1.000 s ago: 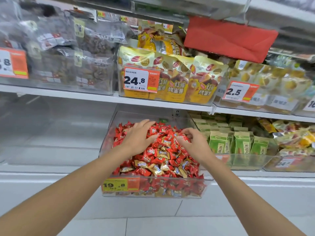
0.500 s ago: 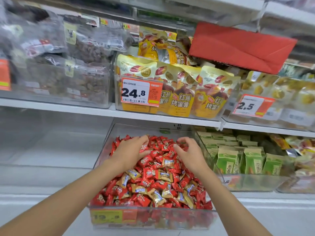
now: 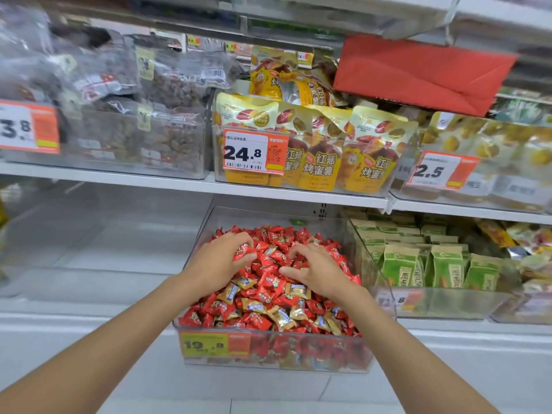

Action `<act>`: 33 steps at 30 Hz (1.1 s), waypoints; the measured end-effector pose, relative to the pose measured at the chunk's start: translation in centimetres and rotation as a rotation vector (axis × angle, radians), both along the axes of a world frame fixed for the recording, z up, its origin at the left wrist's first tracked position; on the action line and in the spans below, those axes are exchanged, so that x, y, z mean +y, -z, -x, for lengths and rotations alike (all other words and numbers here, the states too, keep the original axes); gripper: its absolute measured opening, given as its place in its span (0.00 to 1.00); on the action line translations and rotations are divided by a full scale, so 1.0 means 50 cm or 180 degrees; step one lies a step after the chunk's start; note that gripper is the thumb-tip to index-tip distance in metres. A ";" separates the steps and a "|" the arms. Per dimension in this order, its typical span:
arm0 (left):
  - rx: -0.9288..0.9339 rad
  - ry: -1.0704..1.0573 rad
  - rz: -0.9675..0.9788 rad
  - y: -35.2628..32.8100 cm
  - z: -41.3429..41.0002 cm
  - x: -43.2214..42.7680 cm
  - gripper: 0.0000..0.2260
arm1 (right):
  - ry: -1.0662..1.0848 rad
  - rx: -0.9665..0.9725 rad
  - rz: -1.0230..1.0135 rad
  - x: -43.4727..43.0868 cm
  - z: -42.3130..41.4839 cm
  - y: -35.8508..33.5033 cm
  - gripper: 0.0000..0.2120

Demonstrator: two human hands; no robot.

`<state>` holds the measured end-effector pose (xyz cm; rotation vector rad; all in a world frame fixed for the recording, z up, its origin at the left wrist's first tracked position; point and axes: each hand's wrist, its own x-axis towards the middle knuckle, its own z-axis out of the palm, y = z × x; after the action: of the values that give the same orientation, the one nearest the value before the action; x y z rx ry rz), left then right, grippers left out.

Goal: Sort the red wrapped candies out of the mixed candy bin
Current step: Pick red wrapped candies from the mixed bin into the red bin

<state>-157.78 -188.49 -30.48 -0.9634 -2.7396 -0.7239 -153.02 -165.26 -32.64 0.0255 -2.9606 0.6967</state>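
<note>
Reaching into the clear bin (image 3: 268, 216), the left hand (image 3: 219, 261) is holding its grip clamped round a cluster of red wrapped candies (image 3: 245, 251) near the middle of the heap. The right hand (image 3: 318, 271) is pressing bent fingers into the pile just beside it; whether its grip is clamped on anything, I cannot tell. Gold wrapped candies (image 3: 297, 291) are lying mixed among the red ones toward the bin's front, behind the orange price tag (image 3: 213, 345).
</note>
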 end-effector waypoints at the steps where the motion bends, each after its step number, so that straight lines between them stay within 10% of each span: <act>1: -0.0010 0.0001 -0.0007 -0.001 -0.003 -0.003 0.07 | -0.0021 0.0140 0.0086 0.002 -0.008 -0.004 0.14; 9: -0.0383 0.0056 -0.0210 0.013 0.001 0.020 0.25 | 0.0218 0.0299 0.1178 0.049 -0.062 -0.044 0.13; 13: -0.0302 -0.0050 -0.0083 0.012 -0.008 0.054 0.19 | 0.0357 0.0350 0.1698 0.062 -0.079 -0.063 0.11; 21: -0.0425 0.0303 0.1206 0.040 0.020 0.098 0.28 | 0.0508 0.0248 0.2052 0.062 -0.083 -0.058 0.12; 33: 0.0193 0.0094 0.0477 0.012 0.009 0.065 0.13 | 0.0416 0.0485 0.1880 0.028 -0.088 -0.063 0.14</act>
<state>-158.22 -185.21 -31.09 -1.0393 -2.7638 -0.4908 -148.64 -163.88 -29.48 -0.1500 -2.4753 1.4358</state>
